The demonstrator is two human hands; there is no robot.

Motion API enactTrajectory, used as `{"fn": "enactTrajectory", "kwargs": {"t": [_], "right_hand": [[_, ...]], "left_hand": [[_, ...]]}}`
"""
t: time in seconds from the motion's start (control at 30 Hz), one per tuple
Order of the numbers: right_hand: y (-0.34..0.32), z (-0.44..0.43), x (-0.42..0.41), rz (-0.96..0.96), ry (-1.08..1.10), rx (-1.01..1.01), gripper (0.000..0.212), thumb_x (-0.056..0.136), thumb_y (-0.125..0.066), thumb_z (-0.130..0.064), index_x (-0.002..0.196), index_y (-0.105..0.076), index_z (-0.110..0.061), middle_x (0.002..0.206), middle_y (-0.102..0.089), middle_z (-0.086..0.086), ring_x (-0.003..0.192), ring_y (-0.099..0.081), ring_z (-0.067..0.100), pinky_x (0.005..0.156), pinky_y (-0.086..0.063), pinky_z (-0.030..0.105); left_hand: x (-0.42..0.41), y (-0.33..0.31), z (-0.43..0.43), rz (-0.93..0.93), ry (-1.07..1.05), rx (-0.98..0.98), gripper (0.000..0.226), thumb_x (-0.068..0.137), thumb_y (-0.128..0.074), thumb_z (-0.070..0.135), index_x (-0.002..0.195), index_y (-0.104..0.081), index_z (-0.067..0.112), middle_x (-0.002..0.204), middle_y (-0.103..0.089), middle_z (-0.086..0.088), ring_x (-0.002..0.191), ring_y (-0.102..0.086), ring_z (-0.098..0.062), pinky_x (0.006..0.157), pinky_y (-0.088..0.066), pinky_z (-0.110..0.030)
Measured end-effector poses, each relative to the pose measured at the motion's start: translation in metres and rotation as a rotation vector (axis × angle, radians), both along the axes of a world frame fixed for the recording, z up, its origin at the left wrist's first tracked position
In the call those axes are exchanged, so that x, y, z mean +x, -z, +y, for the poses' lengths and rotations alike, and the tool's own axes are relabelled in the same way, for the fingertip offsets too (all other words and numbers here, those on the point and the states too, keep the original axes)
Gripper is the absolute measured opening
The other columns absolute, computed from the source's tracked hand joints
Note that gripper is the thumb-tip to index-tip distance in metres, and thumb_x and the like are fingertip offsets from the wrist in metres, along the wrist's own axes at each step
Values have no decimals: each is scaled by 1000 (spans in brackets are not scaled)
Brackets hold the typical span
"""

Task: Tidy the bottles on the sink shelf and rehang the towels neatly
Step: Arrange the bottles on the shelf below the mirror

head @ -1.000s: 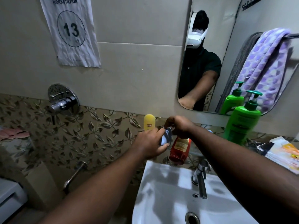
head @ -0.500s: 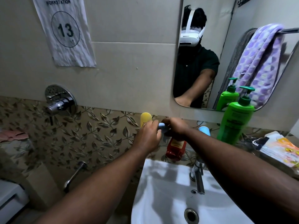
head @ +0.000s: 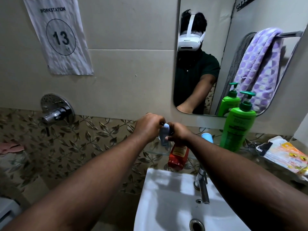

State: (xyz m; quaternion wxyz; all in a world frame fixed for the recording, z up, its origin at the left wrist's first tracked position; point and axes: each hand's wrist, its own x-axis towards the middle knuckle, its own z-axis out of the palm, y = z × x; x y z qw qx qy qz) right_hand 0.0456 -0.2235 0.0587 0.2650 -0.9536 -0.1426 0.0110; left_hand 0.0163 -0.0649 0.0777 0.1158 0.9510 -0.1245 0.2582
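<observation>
Both my hands meet above the glass shelf (head: 155,153) on a small pale blue-grey bottle (head: 164,135), which is upright. My left hand (head: 148,127) closes over its top and my right hand (head: 178,132) wraps its body. A red bottle (head: 178,155) stands just under my right hand. To the right are a bottle with a light blue cap (head: 207,137) and a tall green pump bottle (head: 238,129). In the mirror, a purple patterned towel (head: 260,67) and a grey towel (head: 240,52) hang bunched on a rail.
The white sink (head: 160,197) with its chrome tap (head: 202,185) lies below the shelf. A crumpled printed packet (head: 286,154) lies on the counter at the right. A chrome wall valve (head: 55,112) and a paper sign numbered 13 (head: 60,37) are at the left.
My hands have risen slightly with the small bottle, and my left hand has shifted onto its top. The yellow bottle behind is now hidden by my left hand.
</observation>
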Motion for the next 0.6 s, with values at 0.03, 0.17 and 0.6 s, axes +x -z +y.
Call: {"fn": "enactTrajectory", "kwargs": {"t": [0.03,0.17,0.6], "right_hand": [[1,0,1,5,3,5,36,78,-83,-18,108,-62,-17,104,-72,2,98,-67,22,88,-56,40],[2,1,3,29,14,43,40,77,-83,-16,111,-63,-18,105,-73,3,98,-68,21,92,-56,45],[-32,-47,-10,7,23,-96,41,78,-66,14,113,-67,-7,107,-74,11,89,-65,18,72,-49,27]], "left_hand": [[2,1,0,-2,-4,-2,16,95,-65,25,105,-74,33,99,-73,7,100,-62,-19,66,-42,-32],[6,1,3,2,7,22,19,95,-66,26,110,-74,33,104,-73,5,104,-63,-21,68,-42,-33],[-42,24,-14,-318,570,338,24,92,-63,36,89,-68,13,86,-66,-8,73,-63,-30,53,-48,-36]]}}
